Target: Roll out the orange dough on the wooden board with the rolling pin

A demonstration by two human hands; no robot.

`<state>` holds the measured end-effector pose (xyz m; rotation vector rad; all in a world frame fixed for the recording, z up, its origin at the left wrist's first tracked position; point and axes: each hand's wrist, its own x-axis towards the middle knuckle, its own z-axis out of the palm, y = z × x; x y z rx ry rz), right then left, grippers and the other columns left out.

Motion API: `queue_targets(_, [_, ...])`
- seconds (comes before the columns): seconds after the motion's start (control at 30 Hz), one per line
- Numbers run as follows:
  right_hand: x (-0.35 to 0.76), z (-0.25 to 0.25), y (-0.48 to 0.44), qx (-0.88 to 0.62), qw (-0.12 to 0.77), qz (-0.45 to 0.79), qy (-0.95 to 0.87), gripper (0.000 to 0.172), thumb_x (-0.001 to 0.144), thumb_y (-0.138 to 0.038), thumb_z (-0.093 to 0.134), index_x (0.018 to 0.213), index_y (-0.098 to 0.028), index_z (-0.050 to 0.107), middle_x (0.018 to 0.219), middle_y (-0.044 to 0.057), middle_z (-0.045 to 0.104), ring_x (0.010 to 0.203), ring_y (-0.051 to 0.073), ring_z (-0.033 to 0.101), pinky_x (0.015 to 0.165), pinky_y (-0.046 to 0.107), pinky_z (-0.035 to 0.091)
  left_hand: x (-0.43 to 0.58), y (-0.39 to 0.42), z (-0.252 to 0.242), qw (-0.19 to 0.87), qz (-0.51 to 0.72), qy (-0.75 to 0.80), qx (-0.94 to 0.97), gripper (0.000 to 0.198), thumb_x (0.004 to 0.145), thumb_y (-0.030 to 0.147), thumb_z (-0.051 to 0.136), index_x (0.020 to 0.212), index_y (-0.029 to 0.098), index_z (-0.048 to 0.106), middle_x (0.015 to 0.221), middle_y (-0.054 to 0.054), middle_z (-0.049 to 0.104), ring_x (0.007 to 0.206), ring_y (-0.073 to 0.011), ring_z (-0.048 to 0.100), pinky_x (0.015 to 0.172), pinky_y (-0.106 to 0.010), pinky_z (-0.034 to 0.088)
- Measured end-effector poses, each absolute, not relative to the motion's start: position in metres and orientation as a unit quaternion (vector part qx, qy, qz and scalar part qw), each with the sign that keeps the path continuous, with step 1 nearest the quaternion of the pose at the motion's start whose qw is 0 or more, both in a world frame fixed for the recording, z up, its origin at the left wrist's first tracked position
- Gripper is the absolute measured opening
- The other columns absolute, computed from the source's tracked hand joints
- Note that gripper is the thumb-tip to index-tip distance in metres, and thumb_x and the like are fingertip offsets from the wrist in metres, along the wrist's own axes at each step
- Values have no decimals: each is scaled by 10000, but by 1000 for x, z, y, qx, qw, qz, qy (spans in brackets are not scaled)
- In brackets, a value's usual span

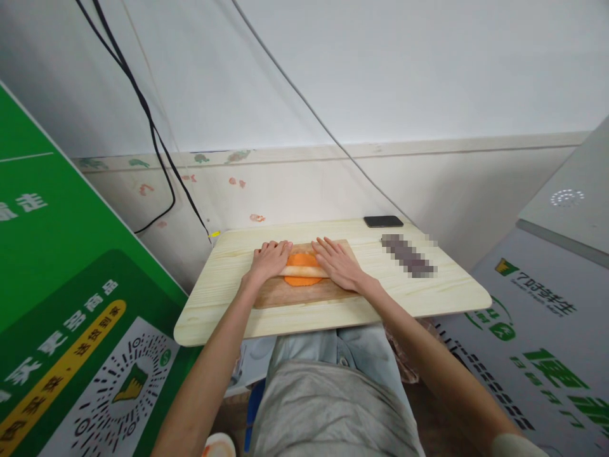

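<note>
An orange sheet of dough (302, 281) lies on a brown wooden board (295, 296). Across the sheet runs a pale rolling pin (306, 271), its ends hidden beneath my hands. My left hand (272, 260) rests over the left end, palm down, with fingers pointing forward and slightly bent. On the right end lies my right hand (339, 263), flat, its fingers stretched out and a little apart. Neither hand wraps round the pin. Some orange dough shows on both sides of it.
The board sits on a light wood-grain table (216, 279) against the wall. A black phone (383, 221) lies at its back edge, near a blurred dark patch (408, 255). Cables (152, 124) hang along the wall. A green panel (85, 254) stands left, a grey printed one (537, 317) right.
</note>
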<state>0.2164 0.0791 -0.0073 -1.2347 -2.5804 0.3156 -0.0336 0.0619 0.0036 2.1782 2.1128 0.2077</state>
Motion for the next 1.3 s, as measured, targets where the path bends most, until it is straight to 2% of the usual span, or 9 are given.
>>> queue_targets(0.1, [209, -10, 81, -502, 123, 104, -850, 730, 1143, -507, 75, 1746, -118, 209, 1804, 129, 250, 1685, 255, 188, 1359, 494, 185, -34, 53, -9, 16, 98, 696, 711, 560, 1145, 461, 193, 1556, 273, 523, 1506, -136, 627, 1378, -334, 546, 1143, -536, 453])
queue_targets(0.23, [201, -7, 70, -551, 100, 38, -828, 719, 1143, -471, 172, 1696, -39, 330, 1760, 198, 338, 1660, 344, 253, 1324, 556, 235, -34, 42, -19, -5, 135, 707, 694, 551, 1144, 453, 238, 1569, 258, 530, 1525, -141, 611, 1415, -326, 518, 1132, -513, 478])
queue_targets(0.37, [201, -4, 52, -544, 96, -18, -833, 656, 1135, -409, 232, 1642, -48, 440, 1728, 205, 404, 1631, 344, 325, 1306, 537, 276, -31, 32, -19, -18, 149, 712, 686, 526, 1132, 418, 307, 1579, 249, 527, 1519, -148, 613, 1444, -324, 500, 1151, -530, 472])
queue_targets(0.57, [201, -8, 34, -536, 117, -56, -834, 617, 1128, -349, 241, 1620, -64, 480, 1717, 188, 431, 1616, 337, 350, 1306, 555, 276, -27, 17, -20, -34, 156, 709, 687, 493, 1127, 390, 326, 1541, 263, 559, 1494, -146, 619, 1431, -308, 520, 1129, -526, 495])
queue_targets(0.77, [201, -15, 30, -535, 136, -57, -832, 603, 1123, -331, 253, 1614, -78, 492, 1688, 169, 484, 1592, 333, 387, 1298, 541, 280, -25, 8, -20, -41, 148, 710, 687, 534, 1131, 394, 289, 1591, 236, 510, 1524, -157, 602, 1487, -320, 464, 1147, -546, 472])
queue_targets(0.93, [202, -16, 23, -537, 144, -30, -831, 622, 1115, -345, 237, 1626, -91, 486, 1684, 170, 488, 1591, 330, 391, 1303, 537, 267, -22, 2, -19, -54, 138, 713, 685, 535, 1129, 395, 276, 1581, 263, 528, 1517, -146, 615, 1470, -308, 474, 1161, -504, 458])
queue_targets(1.07, [203, -17, 18, -537, 158, -20, -829, 631, 1111, -354, 232, 1627, -99, 492, 1683, 164, 492, 1594, 329, 384, 1314, 528, 241, -20, -2, -19, -56, 138, 717, 681, 525, 1119, 380, 303, 1573, 275, 545, 1525, -139, 617, 1493, -331, 452, 1183, -519, 434])
queue_targets(1.3, [203, -16, 28, -534, 147, -19, -832, 605, 1111, -344, 251, 1605, -119, 520, 1664, 165, 518, 1568, 331, 409, 1294, 514, 259, -22, 4, -17, -39, 153, 717, 679, 506, 1119, 383, 317, 1540, 281, 579, 1487, -145, 636, 1411, -327, 522, 1147, -521, 465])
